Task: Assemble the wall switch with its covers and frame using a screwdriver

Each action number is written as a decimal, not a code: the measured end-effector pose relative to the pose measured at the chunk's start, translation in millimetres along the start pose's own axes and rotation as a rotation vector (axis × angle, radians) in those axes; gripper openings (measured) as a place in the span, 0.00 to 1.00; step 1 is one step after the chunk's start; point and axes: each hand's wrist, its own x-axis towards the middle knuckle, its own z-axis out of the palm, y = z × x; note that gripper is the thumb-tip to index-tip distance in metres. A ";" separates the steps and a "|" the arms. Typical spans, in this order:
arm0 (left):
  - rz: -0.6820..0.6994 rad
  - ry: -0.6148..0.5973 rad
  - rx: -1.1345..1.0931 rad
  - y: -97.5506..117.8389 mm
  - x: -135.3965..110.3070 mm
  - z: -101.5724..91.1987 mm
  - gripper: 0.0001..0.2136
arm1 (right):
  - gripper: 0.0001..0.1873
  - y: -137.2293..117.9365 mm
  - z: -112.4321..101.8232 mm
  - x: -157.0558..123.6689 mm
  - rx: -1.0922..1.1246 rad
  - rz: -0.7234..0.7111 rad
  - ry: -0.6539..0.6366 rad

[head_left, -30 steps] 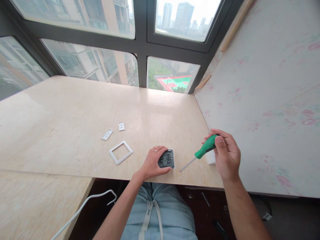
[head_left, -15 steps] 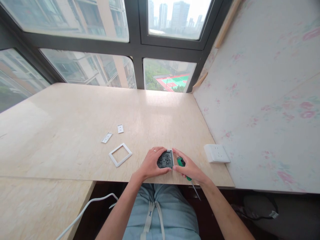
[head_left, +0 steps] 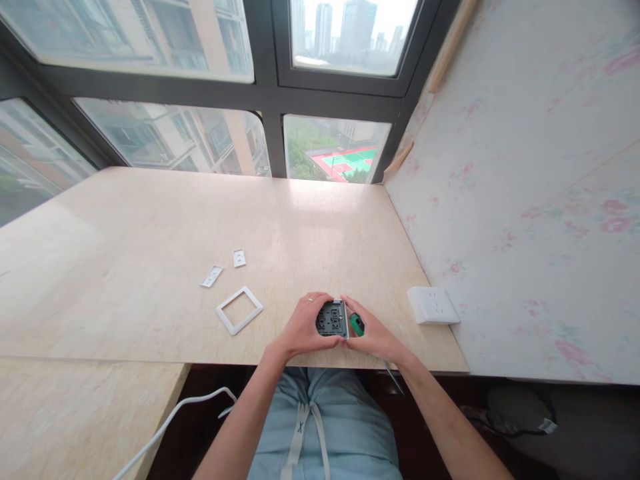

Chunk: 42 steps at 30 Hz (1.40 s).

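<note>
- Firstly, the pale floral wall (head_left: 500,233) rises well to the right of the socket module (head_left: 331,319).
- Under and around the socket module spreads the beige counter (head_left: 150,227); the module is near its front edge. Whether it rests on the surface or is slightly lifted, I cannot tell.
- At the module's left side, the left hand (head_left: 303,327) grips it, fingers curved over the far edge and thumb along the near one. The right hand (head_left: 373,337) closes on its right side with the fingertips. The step in hand seems to be a two-handed hold of the module; any next move with the tool would call for keeping the left grip firm and regrasping the handle.
- Apart from the module, to its right and against the wall, is the white socket box (head_left: 433,305).
- Left of the module lies the white frame (head_left: 228,321).
- As for the socket module, it looks dark grey and squarish, with two raised groups on its face and a white right border.
- Just right of it, the green screwdriver (head_left: 357,325) sits tucked inside the right hand, its shaft pointing backward.
- Smallest, two white inserts (head_left: 212,276) lie farther left and beyond.
</note>
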 end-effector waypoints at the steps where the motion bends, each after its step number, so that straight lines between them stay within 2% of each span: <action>1: -0.003 0.004 -0.004 0.1 0.1 0.7 0.34 | 0.51 0.4 0.1 0.0 -0.005 -0.008 0.002; 6: -0.001 0.012 -0.012 0.6 1.4 2.2 0.35 | 0.49 1.0 0.1 -1.1 -0.007 -0.021 0.013; 17: -0.018 -0.027 -0.010 -2.9 1.0 -0.9 0.36 | 0.50 -7.1 -0.5 -5.8 0.083 0.085 -0.016; 23: -0.059 0.010 -0.039 -8.0 -4.1 4.8 0.39 | 0.50 -14.6 -0.6 -8.1 0.104 0.116 -0.040; 29: -0.094 0.000 -0.058 -11.1 -3.9 5.0 0.45 | 0.54 -14.0 -3.7 -10.2 0.127 0.138 -0.066; 36: -0.082 -0.048 -0.058 -10.9 0.8 0.4 0.42 | 0.55 -11.8 -6.3 -10.8 0.155 0.157 -0.093; 42: -0.076 -0.065 -0.047 -11.0 3.2 -2.5 0.43 | 0.51 -8.8 -7.3 -10.2 0.170 0.166 -0.078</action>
